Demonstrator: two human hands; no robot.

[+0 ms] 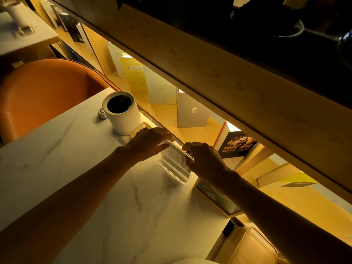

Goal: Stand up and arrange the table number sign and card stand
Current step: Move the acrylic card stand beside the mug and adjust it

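Note:
A clear acrylic card stand [175, 161] with a printed card inside stands upright near the far edge of the white marble table [80, 168]. My left hand [150, 141] rests on the stand's top left corner, fingers spread over it. My right hand [204, 159] pinches the stand's top right edge. Just left of my left hand lies a small clear holder [140, 129], partly hidden by my fingers; whether it is the table number sign I cannot tell.
A white cylindrical container [122, 113] with a dark opening stands left of the stand, a small white round device [101, 113] behind it. Beyond the table's edge runs a lit wooden shelf [190, 130] with upright books. An orange chair [43, 94] sits far left, a tan cushion [247, 246] lower right.

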